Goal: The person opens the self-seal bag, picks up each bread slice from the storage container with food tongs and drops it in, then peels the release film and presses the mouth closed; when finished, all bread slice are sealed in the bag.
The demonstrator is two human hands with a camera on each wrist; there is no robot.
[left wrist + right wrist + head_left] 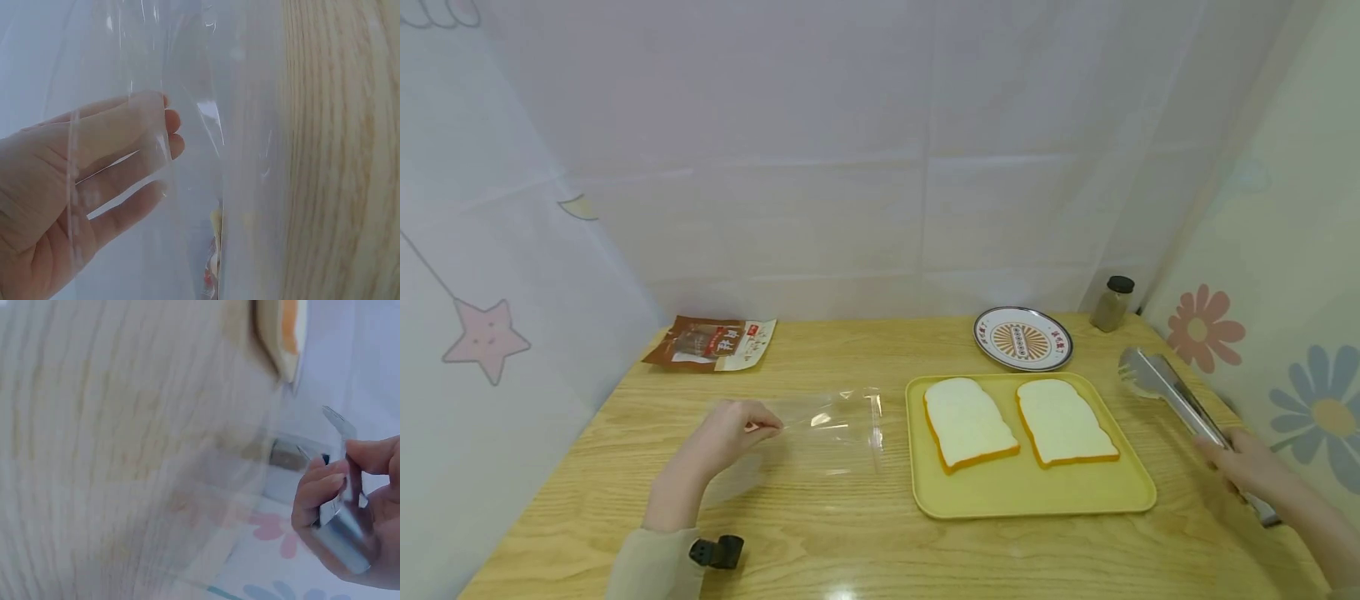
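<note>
My left hand pinches one side of a clear zip bag over the left half of the table; in the left wrist view the see-through film covers part of the fingers. At the right, my right hand grips metal tongs by the handles, their scalloped ends pointing away from me. The right wrist view shows fingers and thumb curled round the tongs. Two bread slices lie side by side on a yellow tray, between the bag and the tongs.
A round printed plate lies behind the tray. A small jar with a black lid stands at the back right corner. At the back left lies a brown and white food packet. Cloth-covered walls border the wooden table.
</note>
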